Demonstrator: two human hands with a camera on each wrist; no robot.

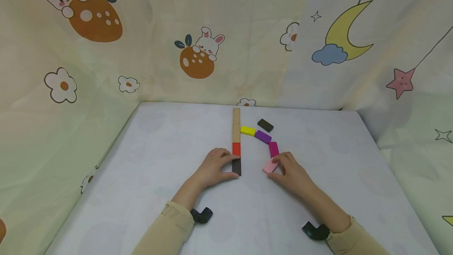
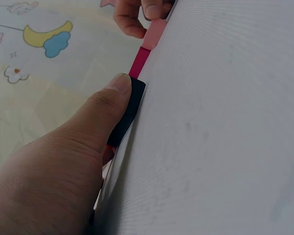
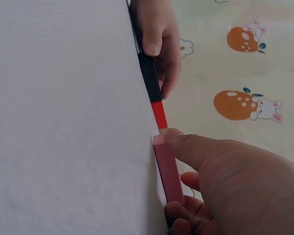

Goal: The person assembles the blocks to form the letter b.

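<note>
Flat on the table, a straight column runs from two plain wooden blocks (image 1: 236,125) through a red block (image 1: 236,149) to a black block (image 1: 236,167) at the near end. My left hand (image 1: 216,167) holds that black block between thumb and fingers; in the left wrist view the thumb lies on the black block (image 2: 127,115). Curving from the column are a yellow block (image 1: 248,131), a purple block (image 1: 263,137) and a magenta block (image 1: 274,149). My right hand (image 1: 291,173) pinches a pink block (image 1: 270,167) at the curve's near end, close to the magenta one.
Another black block (image 1: 265,125) lies loose beyond the purple one. A white cover (image 1: 148,137) spreads over the table. Printed cloth (image 1: 240,66) hangs along the back and sides. Dark curved pieces (image 1: 202,215) show at both wrists.
</note>
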